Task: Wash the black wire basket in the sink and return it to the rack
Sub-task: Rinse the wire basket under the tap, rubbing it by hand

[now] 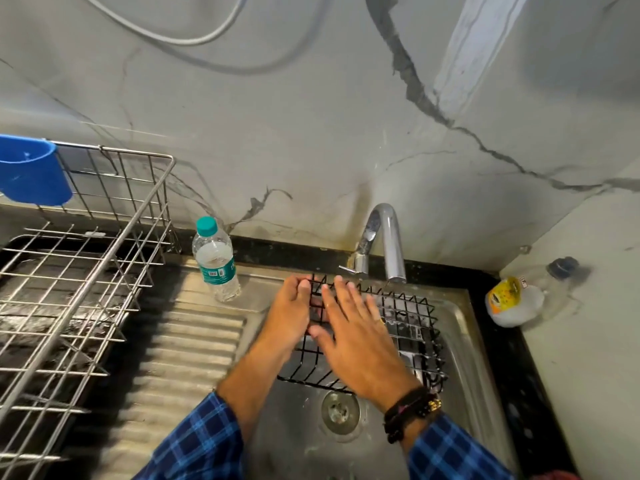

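1. One black wire basket (pixel 408 327) is sitting in the sink (pixel 464 341), toward its back edge, right below the spout of the one faucet (pixel 391 237). It hasn't gone to the rack yet.
2. From my end the left hand (pixel 291 313) has its fingers curled over the basket's back-left rim, so it's gripping it.
3. The right hand (pixel 360 341) is flat with straight, spread fingers, laid across the basket's left half. It's blurry, so I can't tell how hard it presses. The two hands are just beside each other.
4. One drain (pixel 340 412) sits at the sink's front, near the basket's front edge.
5. One water bottle (pixel 216 261) with a teal cap stands upright at the back edge of the drainboard (pixel 187 341).
6. One steel rack (pixel 113 244) is on the counter's left side, with one blue cup (pixel 31 171) hanging on its back rim.
7. One plastic jug (pixel 512 303) with a yellow label lies on its side in the counter's back-right corner.
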Action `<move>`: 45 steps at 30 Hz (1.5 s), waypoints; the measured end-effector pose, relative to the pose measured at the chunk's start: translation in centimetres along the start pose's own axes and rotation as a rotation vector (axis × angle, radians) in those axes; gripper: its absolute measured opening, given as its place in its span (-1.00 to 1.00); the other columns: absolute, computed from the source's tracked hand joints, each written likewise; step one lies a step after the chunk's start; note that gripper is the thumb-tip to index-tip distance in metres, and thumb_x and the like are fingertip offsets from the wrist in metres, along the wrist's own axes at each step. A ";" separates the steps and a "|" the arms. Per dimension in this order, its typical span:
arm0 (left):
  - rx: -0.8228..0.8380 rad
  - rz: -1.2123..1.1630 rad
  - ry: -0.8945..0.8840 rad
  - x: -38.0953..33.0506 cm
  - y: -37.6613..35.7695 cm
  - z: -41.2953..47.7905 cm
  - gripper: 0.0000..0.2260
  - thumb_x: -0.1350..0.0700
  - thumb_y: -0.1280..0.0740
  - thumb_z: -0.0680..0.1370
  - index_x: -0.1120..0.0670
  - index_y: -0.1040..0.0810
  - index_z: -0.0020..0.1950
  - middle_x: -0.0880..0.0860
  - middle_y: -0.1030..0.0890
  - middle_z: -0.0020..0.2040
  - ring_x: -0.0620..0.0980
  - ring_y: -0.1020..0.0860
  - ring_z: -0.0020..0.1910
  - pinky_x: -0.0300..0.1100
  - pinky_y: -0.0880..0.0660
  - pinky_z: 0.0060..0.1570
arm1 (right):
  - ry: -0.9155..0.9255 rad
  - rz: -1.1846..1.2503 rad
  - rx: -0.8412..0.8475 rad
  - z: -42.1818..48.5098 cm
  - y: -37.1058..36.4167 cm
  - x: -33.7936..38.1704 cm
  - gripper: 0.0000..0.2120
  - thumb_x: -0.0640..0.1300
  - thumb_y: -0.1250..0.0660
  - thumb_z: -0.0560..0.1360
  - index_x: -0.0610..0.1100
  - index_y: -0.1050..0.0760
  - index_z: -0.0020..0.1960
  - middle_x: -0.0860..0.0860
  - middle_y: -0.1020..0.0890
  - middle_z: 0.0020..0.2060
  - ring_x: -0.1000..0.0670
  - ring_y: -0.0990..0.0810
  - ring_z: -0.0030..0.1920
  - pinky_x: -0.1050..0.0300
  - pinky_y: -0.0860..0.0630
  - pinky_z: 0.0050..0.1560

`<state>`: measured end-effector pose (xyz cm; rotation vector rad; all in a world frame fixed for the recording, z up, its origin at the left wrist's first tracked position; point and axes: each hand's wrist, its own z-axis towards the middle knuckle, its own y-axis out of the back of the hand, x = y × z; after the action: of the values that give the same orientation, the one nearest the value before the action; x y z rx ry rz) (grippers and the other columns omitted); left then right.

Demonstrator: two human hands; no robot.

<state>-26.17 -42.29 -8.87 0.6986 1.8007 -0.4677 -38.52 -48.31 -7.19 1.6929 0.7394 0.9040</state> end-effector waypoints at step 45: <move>0.008 -0.150 0.347 -0.9 -0.9 -1.2 -0.79 0.04 -0.09 0.72 -0.02 -0.52 0.14 0.07 -0.67 -0.31 -0.06 -0.44 -0.48 -0.22 -0.35 -0.43 | -0.326 0.216 -0.375 -4.0 3.4 -8.6 -0.69 0.11 -0.15 0.64 0.09 -0.52 0.30 0.14 -0.56 0.25 0.19 -0.48 0.18 0.25 -0.40 0.23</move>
<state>-27.41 -42.38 -7.60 0.6832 2.1900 -0.4742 -46.26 -54.37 -5.05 1.5464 0.1563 0.8251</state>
